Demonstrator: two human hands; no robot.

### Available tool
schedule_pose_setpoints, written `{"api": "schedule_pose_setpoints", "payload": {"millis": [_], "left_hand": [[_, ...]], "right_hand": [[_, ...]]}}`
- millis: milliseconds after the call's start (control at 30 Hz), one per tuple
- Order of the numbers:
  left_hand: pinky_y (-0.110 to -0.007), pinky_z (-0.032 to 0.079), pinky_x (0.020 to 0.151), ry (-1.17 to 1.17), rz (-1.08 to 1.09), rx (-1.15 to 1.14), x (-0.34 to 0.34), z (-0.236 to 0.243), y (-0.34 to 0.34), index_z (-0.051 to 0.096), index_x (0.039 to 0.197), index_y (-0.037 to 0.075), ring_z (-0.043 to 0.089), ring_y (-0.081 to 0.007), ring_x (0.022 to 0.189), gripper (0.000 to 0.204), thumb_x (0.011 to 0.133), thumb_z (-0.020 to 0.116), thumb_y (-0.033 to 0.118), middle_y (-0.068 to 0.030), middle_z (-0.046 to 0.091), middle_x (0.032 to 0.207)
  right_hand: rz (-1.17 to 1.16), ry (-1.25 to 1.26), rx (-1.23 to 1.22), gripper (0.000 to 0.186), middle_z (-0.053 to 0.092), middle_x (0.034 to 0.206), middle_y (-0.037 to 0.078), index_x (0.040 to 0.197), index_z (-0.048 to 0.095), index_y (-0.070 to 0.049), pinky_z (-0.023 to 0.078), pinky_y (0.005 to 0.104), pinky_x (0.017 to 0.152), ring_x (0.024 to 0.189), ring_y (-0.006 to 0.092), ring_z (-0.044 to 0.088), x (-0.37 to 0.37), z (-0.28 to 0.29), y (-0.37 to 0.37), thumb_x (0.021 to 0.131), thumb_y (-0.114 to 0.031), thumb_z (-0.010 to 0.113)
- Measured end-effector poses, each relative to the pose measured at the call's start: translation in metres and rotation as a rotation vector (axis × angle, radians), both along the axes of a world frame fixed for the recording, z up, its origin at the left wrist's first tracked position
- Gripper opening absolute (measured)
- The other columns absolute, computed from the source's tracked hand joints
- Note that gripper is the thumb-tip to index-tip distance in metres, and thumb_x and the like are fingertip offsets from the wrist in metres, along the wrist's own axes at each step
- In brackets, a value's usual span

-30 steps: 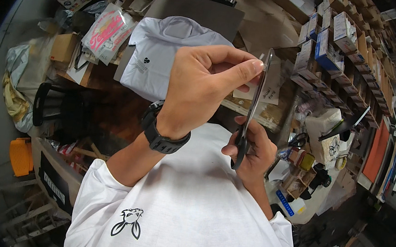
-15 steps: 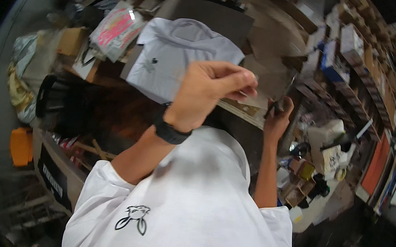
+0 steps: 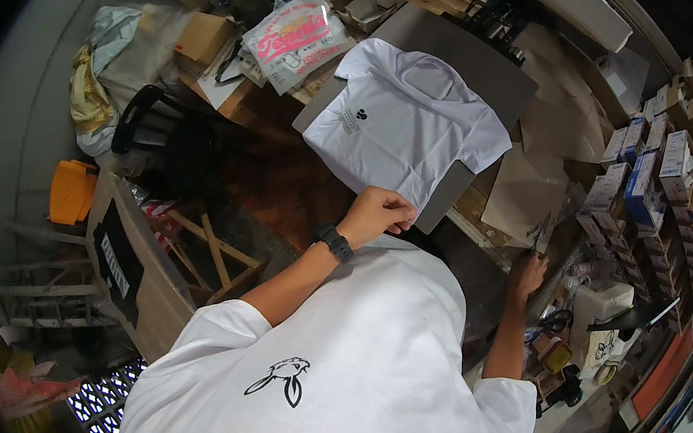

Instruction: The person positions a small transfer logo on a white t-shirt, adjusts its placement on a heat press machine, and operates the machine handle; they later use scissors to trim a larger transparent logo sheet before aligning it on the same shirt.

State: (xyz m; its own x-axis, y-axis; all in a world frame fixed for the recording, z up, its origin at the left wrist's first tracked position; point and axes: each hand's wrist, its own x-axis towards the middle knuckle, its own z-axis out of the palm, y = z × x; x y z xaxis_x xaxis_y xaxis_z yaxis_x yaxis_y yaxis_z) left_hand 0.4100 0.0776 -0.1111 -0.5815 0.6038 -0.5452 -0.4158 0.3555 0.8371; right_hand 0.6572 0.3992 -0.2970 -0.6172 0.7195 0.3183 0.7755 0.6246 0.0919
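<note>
- The left hand has its grip closed, thumb against fingers, by the lower edge of the pale T-shirt; I cannot tell whether it holds anything.
- The right hand grips scissors.
- The T-shirt lies over a grey board.

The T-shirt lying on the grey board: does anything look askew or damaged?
One small oddity: the T-shirt has its right-side sleeve jutting past the edge of the grey board. Light creases show, but no tear.
</note>
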Motion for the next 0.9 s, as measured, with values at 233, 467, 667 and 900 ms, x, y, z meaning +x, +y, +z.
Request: {"api": "schedule_pose_setpoints", "payload": {"millis": [233,467,667,900], "left_hand": [[-0.022,0.052,0.064,0.024,-0.085,0.001,-0.039,-0.008,-0.015,0.072,0.097,0.000,0.066,-0.0104,0.072,0.017,0.093,0.068,0.016,-0.0038,0.070,0.083],[-0.021,0.053,0.062,0.025,-0.108,0.011,-0.101,-0.011,-0.031,0.072,0.100,0.000,0.065,-0.0090,0.070,0.019,0.093,0.068,0.016,-0.0034,0.071,0.085],[-0.020,0.055,0.060,-0.134,-0.120,0.063,-0.152,-0.030,-0.050,0.072,0.099,-0.001,0.066,-0.0089,0.067,0.018,0.092,0.069,0.015,-0.0041,0.071,0.082],[-0.032,0.053,0.068,0.425,-0.242,0.097,-0.204,-0.034,-0.049,0.072,0.097,0.002,0.068,-0.0186,0.074,0.021,0.085,0.076,0.019,-0.0071,0.072,0.085]], "right_hand": [[0.182,0.759,-1.104,0.021,0.070,0.093,0.012,0.104,0.068,0.003,0.052,0.0318,0.073,0.081,0.0181,0.066,-0.119,0.105,-0.110,0.091,-0.013,0.064],[0.191,0.613,-1.562,0.019,0.069,0.078,0.008,0.095,0.069,0.005,0.051,0.0264,0.060,0.066,0.0117,0.063,-0.232,0.164,-0.223,0.091,-0.013,0.067],[0.036,0.736,-1.667,0.018,0.068,0.076,0.006,0.094,0.068,0.004,0.048,0.0264,0.056,0.065,0.0113,0.063,-0.268,0.168,-0.247,0.091,-0.014,0.066],[-0.150,0.739,-1.507,0.021,0.067,0.073,0.007,0.092,0.067,0.005,0.046,0.0268,0.055,0.063,0.0120,0.062,-0.295,0.168,-0.265,0.091,-0.015,0.065]]}}
